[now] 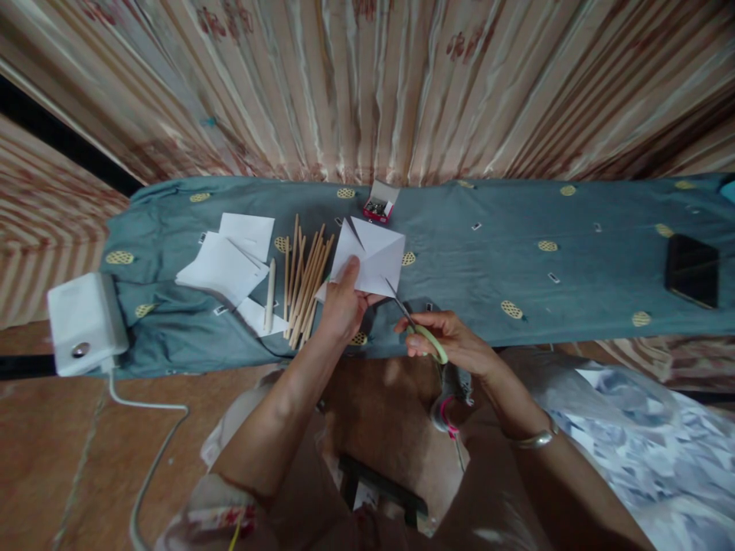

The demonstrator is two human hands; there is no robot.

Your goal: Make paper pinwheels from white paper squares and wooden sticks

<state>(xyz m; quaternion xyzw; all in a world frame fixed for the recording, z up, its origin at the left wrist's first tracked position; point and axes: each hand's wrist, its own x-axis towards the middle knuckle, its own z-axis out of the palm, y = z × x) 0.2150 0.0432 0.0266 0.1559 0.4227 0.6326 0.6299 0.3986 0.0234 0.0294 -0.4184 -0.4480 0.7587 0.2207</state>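
Over the near edge of the cloth-covered table point(494, 260), around the middle of its length, the left hand point(344, 302) pinches a white paper square point(376, 260), thumb on top and fingers underneath. The square has a dark slit running inward from its far left corner, and faint creases meet near its centre. The right hand point(451, 340), a silver bangle point(537, 440) on its wrist, is curled round the green handles of a pair of scissors point(428, 340), whose tip reaches the square's near edge close to its right corner; how far apart the blades stand I cannot tell. Just beyond the square, by the table's far edge, a small red box point(377, 216) stands with its flap raised and small shiny pieces inside. Beside the square, toward the table's left end, wooden sticks point(310, 283) lie in a loose bundle, then a white rod point(269, 295) and several white sheets point(221, 264). A white device point(83, 321) with a cable sits at the near left corner; a dark flat object point(692, 269) lies near the right end.
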